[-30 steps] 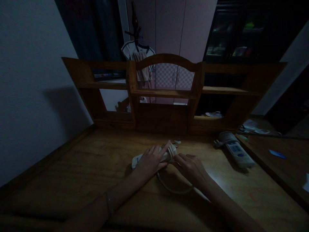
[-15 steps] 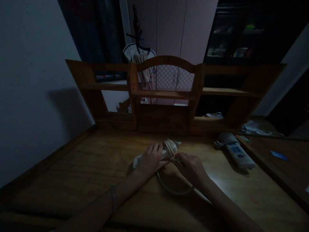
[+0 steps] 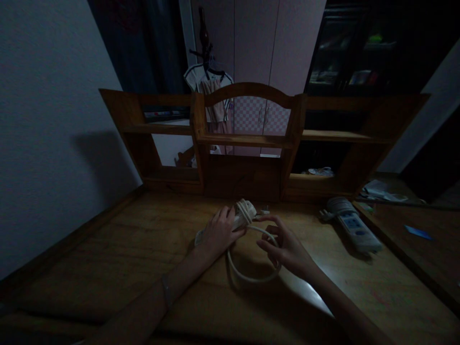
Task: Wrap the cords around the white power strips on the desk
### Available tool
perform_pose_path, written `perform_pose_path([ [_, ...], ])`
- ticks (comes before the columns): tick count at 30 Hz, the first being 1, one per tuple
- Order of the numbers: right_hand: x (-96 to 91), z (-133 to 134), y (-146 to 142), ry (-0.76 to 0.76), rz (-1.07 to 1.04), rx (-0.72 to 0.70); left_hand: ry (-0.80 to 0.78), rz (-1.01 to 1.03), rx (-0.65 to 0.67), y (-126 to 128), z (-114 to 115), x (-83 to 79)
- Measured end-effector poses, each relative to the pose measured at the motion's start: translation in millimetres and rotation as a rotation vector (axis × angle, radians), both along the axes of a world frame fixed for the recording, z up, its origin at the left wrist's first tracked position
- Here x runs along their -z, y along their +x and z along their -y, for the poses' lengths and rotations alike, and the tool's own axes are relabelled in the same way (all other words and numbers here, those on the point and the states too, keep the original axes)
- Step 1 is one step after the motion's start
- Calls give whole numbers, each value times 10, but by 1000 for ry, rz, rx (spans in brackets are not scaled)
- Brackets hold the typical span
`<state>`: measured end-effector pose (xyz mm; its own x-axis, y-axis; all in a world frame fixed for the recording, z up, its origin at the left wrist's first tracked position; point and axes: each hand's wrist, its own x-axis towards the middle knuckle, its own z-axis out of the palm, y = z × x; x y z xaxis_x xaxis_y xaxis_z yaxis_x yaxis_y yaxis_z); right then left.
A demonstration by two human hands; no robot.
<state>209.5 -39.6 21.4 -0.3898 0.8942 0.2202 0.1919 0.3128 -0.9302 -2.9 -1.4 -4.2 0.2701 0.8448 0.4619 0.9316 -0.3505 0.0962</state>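
Note:
A white power strip [image 3: 238, 219] lies aslant on the wooden desk, several turns of its cord wound around the far end. My left hand [image 3: 220, 229] is closed over its middle and covers much of it. From the wound end the white cord [image 3: 251, 279] bows out in a wide loop toward me. At the loop's right side is my right hand [image 3: 282, 242], index finger stretched out and thumb apart; the cord runs by its fingers, and whether they touch it is unclear. A plug [image 3: 265, 211] sits just beyond the strip's far end.
Another power strip [image 3: 359, 232], its cord wrapped round it, rests on the desk at right. A wooden shelf unit [image 3: 247, 140] spans the desk's back. A blue card [image 3: 417, 232] lies on the adjoining surface at far right. The wall [image 3: 53, 143] borders the left side.
My right hand has let its pinch on the cord go and spread its fingers. The cord loop has opened wider. My left hand and the power strip have shifted slightly left.

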Motion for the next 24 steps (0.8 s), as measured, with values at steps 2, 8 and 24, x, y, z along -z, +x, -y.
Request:
perform_pose_path([
  [2, 18, -49, 37, -143, -72, -44, 17, 13, -52, -33, -41, -2],
  [8, 46, -222, 208, -247, 16, -158, 93, 59, -116, -42, -76, -26],
  [24, -831, 123, 234, 497, 264, 282, 283, -32, -457, -975, 93, -915],
])
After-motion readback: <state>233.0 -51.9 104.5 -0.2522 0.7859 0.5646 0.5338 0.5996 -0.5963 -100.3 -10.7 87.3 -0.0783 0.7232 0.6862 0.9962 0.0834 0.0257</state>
